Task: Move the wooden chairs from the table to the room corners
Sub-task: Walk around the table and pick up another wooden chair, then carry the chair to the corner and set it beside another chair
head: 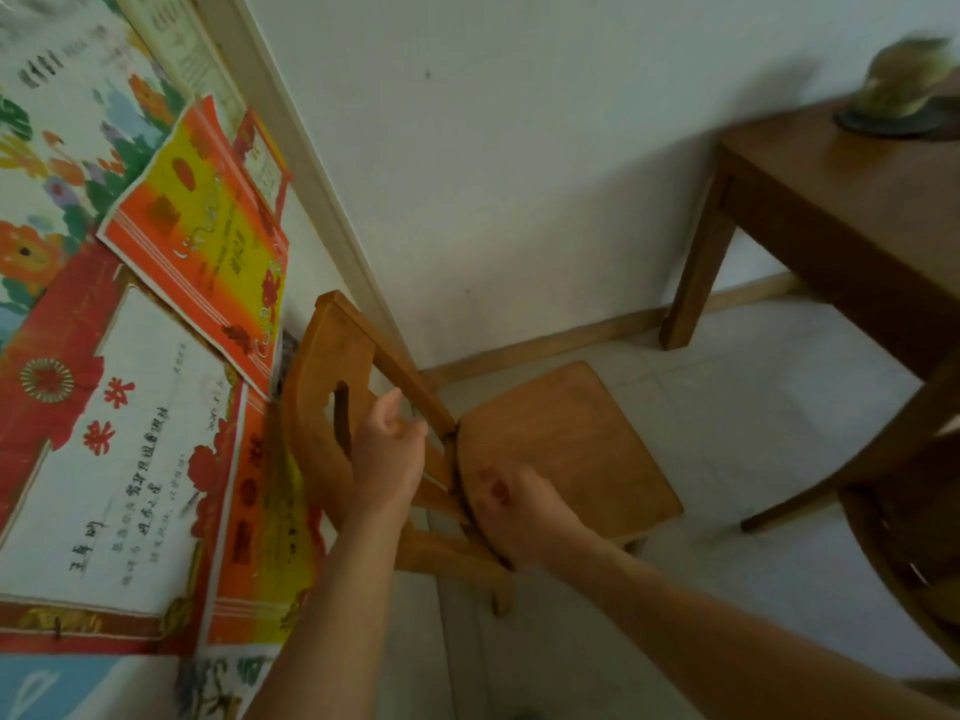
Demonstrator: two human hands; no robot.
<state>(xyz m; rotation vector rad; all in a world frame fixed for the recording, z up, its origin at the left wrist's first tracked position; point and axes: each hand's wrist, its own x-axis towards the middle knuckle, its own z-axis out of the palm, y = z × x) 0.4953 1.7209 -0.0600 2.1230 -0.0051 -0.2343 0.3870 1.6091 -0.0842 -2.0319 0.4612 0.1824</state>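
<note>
Both bare forearms reach forward from the bottom edge of the view, side by side and converging. The left hand is raised with its wrist straight, thumb pointing up and fingers loosely curled and apart, closed on nothing. The right hand sits lower and just beside it, back of the hand toward the camera, fingers bent downward; it is blurred, so whether it grips anything cannot be told. The two hands do not touch.

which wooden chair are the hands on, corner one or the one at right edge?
The light orange-brown wooden chair in the wall corner, beside the certificates. Left hand is at its backrest, right hand on the seat's rear edge. The darker wooden chair at the right edge is untouched.
</note>
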